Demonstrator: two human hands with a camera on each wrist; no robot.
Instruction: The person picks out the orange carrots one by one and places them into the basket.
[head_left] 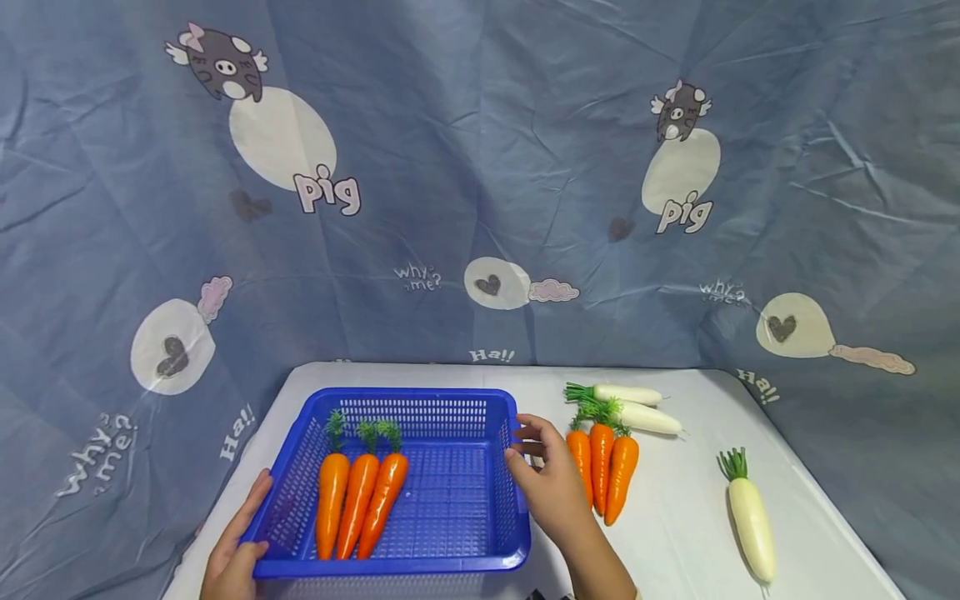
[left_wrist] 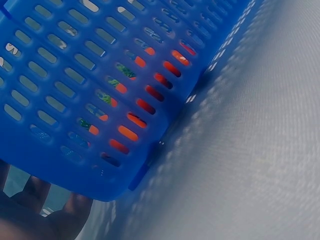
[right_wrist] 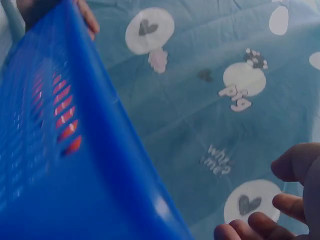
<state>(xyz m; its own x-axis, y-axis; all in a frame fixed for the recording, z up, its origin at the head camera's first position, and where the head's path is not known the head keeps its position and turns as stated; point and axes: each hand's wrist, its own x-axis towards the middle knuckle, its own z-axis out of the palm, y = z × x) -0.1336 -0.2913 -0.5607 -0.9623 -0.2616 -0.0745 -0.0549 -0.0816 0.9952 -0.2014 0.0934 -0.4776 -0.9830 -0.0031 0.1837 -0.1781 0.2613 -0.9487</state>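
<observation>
A blue plastic basket (head_left: 450,568) stands on the white table, with three orange carrots (head_left: 362,507) lying side by side in its left half, green tops toward the back. My left hand (head_left: 234,542) lies along the basket's left edge near the front corner, fingertips at the rim. The left wrist view shows fingers (left_wrist: 75,210) of that hand partly hidden behind the rim. My right hand (head_left: 551,483) is beside the basket's right edge, thumb and fingers spread and loosely bent. In the right wrist view a gap separates this hand (right_wrist: 280,210) from the basket.
Right of my right hand lie three more carrots (head_left: 602,467). Two white radishes (head_left: 647,417) with green leaves lie behind them. Another white radish (head_left: 752,529) lies toward the table's right edge. A grey-blue printed cloth (head_left: 465,167) hangs around the table.
</observation>
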